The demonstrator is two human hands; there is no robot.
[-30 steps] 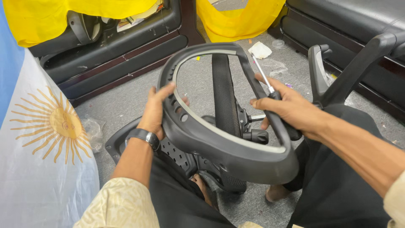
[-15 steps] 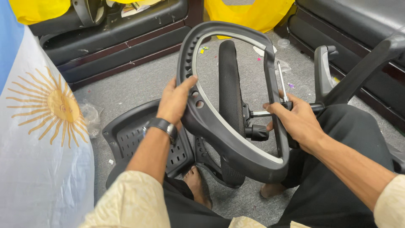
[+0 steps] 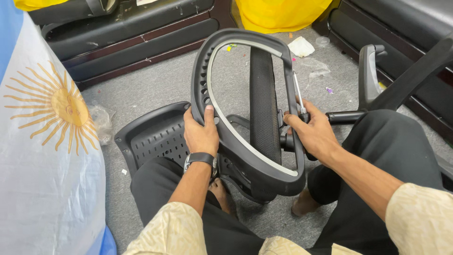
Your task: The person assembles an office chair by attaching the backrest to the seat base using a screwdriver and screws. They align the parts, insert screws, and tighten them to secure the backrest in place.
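A black oval chair back frame (image 3: 203, 75) with a grey inner strip and a black mesh spine (image 3: 263, 108) stands tilted between my knees. My left hand (image 3: 200, 132), with a black watch on the wrist, grips the frame's left rim. My right hand (image 3: 314, 134) wraps the frame's right rim and holds a screwdriver (image 3: 297, 92) whose silver shaft lies along that rim. A perforated black seat pan (image 3: 151, 137) lies on the grey carpet under the frame.
A white and blue flag cloth with a yellow sun (image 3: 52, 141) fills the left. Black chair parts with an armrest (image 3: 370, 71) lie at right. Dark sofas (image 3: 122, 38) and yellow bags (image 3: 278, 14) line the back. Paper scraps (image 3: 302, 46) litter the carpet.
The frame has swung more upright and toward the right. My left hand slid down its left rim; my right hand keeps the screwdriver against the right rim.
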